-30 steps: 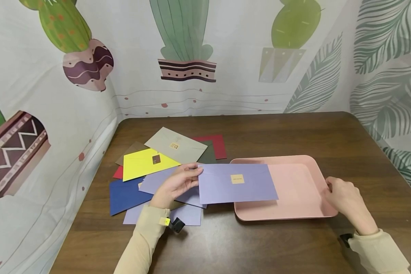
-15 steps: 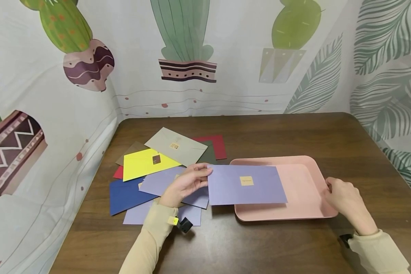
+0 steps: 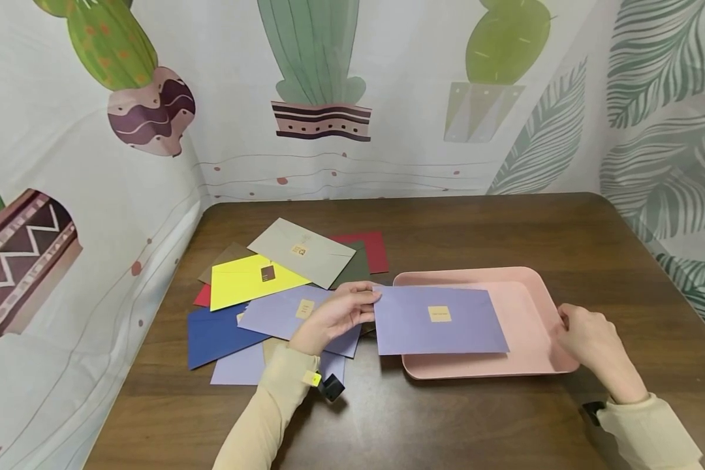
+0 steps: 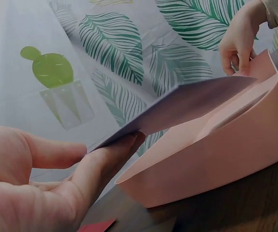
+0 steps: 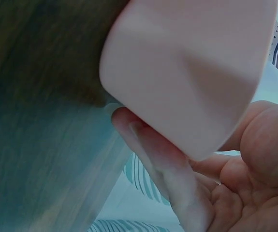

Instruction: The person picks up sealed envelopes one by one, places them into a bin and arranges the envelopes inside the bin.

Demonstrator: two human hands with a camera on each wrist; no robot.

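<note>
My left hand (image 3: 342,313) pinches the left edge of a lavender envelope (image 3: 440,333) with a small beige label. In the left wrist view the thumb lies on top of that envelope (image 4: 192,99) and the fingers run beneath it. It hangs over the left part of a shallow pink tray (image 3: 540,326). At the tray's right end, my right hand (image 3: 593,339) grips the rim. Up close in the right wrist view, fingers (image 5: 153,159) reach under the tray's end wall (image 5: 177,72), with the thumb on the other side.
Left of the tray lies an overlapping pile of envelopes: a grey one (image 3: 305,261), a yellow one (image 3: 241,287), a blue one (image 3: 211,339), a red one (image 3: 377,251) and more lavender ones (image 3: 270,313). All rest on a brown wooden table (image 3: 446,424), with a cactus-print cloth (image 3: 411,65) behind.
My left hand has carried the lavender envelope rightward, further over the tray. The right hand stays at the tray's rim, and the pile lies as before.
</note>
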